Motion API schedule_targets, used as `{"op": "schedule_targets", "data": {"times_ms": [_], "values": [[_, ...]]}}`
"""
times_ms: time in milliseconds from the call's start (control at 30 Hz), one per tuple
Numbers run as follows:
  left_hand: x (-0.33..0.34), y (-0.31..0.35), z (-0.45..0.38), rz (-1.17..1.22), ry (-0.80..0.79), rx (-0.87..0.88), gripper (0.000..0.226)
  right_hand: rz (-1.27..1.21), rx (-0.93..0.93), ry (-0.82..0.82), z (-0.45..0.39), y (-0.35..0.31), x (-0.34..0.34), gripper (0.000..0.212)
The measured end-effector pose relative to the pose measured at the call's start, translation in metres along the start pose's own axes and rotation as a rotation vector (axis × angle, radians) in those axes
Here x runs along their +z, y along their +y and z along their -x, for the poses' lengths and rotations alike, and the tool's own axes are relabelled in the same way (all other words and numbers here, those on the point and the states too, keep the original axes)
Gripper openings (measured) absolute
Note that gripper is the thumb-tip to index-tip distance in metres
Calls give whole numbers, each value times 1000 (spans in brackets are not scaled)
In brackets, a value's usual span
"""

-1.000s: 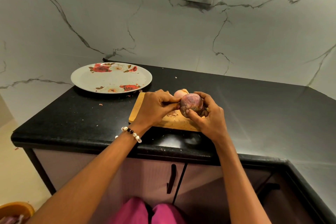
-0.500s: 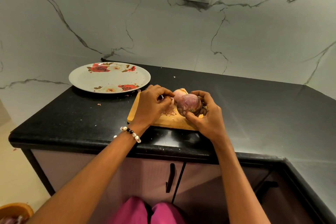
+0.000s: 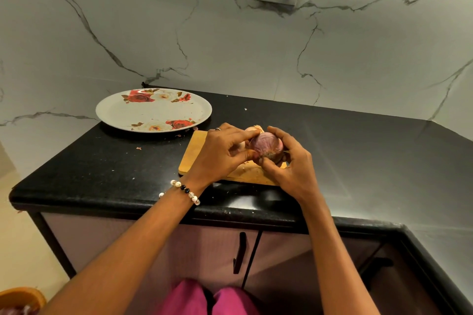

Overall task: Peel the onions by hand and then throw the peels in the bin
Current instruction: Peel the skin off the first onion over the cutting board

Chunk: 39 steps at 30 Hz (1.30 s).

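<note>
From the head camera, the right hand (image 3: 289, 163) cups a purple onion (image 3: 266, 144) just above the wooden cutting board (image 3: 194, 156) on the black bench (image 3: 102, 169), its fingers (image 3: 277, 133) curled round the far side and its thumb at the root end. The left hand (image 3: 222, 153) pinches at the onion's near side by the root, thumb and forefinger closed on what looks like a flap of skin. A second, paler onion (image 3: 252, 129) sits on the board just behind the first, mostly hidden by the hands.

The peeling step is in hand, and the held onion seems partly stripped. The next move probably calls for pulling the pinched skin away while the right hand steadies or turns the bulb. An orange bin (image 3: 20, 299) sits on the floor at lower left. A flowered plate (image 3: 153, 110) lies on the bench beside the board, and small peel scraps (image 3: 139, 148) dot the surface.

No brand, label or readable writing shows anywhere.
</note>
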<state>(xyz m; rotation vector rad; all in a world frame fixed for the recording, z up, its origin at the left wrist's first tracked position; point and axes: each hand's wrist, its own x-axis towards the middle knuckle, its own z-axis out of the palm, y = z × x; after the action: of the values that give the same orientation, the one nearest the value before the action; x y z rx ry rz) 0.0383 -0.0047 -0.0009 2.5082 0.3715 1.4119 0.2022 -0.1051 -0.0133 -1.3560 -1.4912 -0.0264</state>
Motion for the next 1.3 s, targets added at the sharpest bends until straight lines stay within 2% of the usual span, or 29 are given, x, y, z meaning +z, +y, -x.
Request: {"op": "schedule_targets", "data": {"times_ms": [300,567,900,1067,1300], "values": [[-3,1,2,28,53,-78,27,-33,26,10,1,-7,0,61],[-3,2,1,-33,74,-122,24,-30,11,-1,1,-6,-1,64],[-1,1,-1,-133,50,-82,9,-26,1,-10,1,-3,-1,59],[-1,4,-3,-87,35,-145,9,-39,17,-11,0,-1,0,60],[-4,9,-2,-53,102,-185,14,-89,60,37,1,-9,-2,55]]}}
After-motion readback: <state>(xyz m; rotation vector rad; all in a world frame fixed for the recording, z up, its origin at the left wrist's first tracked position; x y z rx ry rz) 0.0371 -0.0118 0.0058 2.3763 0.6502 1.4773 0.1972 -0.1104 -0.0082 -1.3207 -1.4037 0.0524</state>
